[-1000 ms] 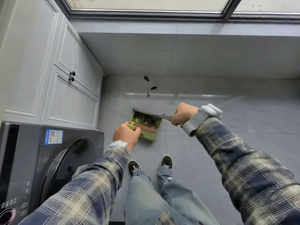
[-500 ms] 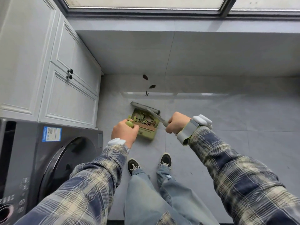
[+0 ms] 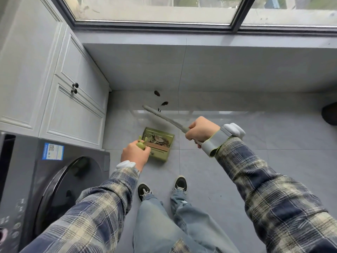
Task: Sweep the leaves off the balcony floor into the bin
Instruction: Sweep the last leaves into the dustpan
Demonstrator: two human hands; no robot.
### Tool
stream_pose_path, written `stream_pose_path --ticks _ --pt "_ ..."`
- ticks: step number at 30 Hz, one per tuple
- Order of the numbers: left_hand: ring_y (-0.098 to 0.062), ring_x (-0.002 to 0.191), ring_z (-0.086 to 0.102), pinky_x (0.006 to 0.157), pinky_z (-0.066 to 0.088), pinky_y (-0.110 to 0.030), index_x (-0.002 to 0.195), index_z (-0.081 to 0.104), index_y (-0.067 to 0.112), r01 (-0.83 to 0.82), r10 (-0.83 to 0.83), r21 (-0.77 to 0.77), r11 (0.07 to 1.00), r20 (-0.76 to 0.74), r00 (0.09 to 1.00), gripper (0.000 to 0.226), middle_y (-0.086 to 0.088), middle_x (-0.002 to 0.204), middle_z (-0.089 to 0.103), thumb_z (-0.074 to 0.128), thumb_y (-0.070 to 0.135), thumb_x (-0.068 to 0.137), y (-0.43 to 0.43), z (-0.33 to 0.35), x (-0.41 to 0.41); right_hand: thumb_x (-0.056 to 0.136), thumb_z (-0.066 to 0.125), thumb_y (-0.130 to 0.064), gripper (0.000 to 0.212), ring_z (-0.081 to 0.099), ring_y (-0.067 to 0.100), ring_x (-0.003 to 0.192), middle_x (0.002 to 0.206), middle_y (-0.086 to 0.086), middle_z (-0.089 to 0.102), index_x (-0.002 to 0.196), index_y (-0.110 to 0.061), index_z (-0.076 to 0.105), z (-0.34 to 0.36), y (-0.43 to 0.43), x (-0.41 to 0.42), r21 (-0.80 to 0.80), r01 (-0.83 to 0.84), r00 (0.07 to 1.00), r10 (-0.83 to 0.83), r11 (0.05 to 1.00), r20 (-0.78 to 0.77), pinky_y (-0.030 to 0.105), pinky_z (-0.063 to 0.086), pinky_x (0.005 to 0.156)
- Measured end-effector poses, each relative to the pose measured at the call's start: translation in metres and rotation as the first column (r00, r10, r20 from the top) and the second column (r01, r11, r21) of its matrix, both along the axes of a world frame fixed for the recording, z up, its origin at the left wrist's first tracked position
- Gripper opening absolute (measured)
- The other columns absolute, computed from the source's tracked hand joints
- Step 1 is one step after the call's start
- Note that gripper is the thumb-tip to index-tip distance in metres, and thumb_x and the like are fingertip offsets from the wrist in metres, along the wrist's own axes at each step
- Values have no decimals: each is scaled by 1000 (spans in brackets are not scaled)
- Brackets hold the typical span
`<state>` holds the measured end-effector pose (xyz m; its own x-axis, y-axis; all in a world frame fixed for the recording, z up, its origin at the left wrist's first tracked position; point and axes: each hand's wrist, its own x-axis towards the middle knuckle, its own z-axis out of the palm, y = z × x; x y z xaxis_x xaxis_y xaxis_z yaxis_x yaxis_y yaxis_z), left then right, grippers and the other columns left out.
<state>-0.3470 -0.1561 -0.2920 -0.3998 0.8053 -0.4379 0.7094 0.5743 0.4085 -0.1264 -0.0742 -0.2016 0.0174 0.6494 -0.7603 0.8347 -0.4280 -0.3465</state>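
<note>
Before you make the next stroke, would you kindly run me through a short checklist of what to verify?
1. Right hand grip on the brush handle: ok.
2. Left hand grip on the dustpan handle: ok.
3. Dustpan mouth turned toward the loose leaves: ok.
4. Brush head behind those leaves, ready to draw them in: not ok, it sits on their near side.
5. Brush touching the floor: cannot tell.
6. Bin located: cannot tell; a dark object at the right edge is cut off.
</note>
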Motion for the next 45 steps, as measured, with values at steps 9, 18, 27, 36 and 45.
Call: stream_pose_path --ticks 9,18,27,36,45 --pt "-27 70 53 63 37 -26 86 68 23 9 -9 22 1000 -19 1000 8 -1 68 56 65 30 82 -1 -3 0 71 66 -15 24 65 24 77 81 2 67 94 -12 69 -55 -46 -24 -135 -147 976 165 980 141 27 50 68" --pt "-29 72 52 66 41 -27 91 71 19 -22 22 8 1000 -19 1000 15 -8 78 65 64 30 84 -7 1 0 74 66 -11 6 57 23 60 69 4 61 80 -10 68 -9 -20 11 -104 -137 981 149 985 121 22 44 57" --pt "-30 73 51 69 40 -27 98 72 16 -77 74 54 996 52 996 19 -7 78 62 64 29 86 1 54 26 71 67 -10 11 58 25 62 63 6 57 65 -9 57 42 -5 50 -18 -30 999 30 999 25 31 50 65" --pt "-34 73 55 66 42 -28 84 66 20 -83 80 65 994 48 996 11 -6 74 60 60 29 86 41 65 26 66 67 -21 22 68 26 68 70 6 69 83 -6 68 33 38 22 -16 38 999 -38 999 -30 29 54 66" --pt "-29 72 51 65 38 -27 90 71 16 -93 91 18 996 83 992 17 -4 74 59 59 27 85 113 50 2 54 65 -25 34 70 29 70 66 9 68 81 -6 70 6 103 -14 -64 64 998 -65 996 -4 40 60 78"
